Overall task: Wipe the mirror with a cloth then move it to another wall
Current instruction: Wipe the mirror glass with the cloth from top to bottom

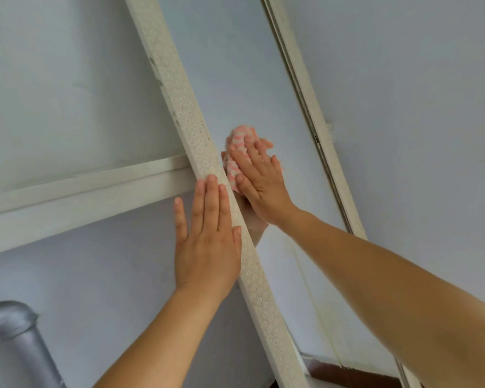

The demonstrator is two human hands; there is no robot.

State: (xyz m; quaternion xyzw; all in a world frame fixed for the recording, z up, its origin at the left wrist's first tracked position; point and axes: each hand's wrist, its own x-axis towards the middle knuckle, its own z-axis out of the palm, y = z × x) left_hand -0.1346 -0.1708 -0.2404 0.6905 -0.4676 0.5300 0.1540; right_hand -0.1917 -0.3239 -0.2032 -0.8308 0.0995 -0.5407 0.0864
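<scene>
Hands at a framed mirror [235,79], frame centre.
Right hand [261,180] presses the cloth [237,144] flat-fingered on the glass; left hand [207,242] rests open against the frame [185,121].

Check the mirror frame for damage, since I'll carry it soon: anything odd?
Yes. The frame's outer left edge is chipped, with dark spots, above the left hand. The glass looks intact.

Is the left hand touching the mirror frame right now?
Touching. The head view shows the left hand laid flat with straight fingers on the mirror frame, no gap visible.
</scene>
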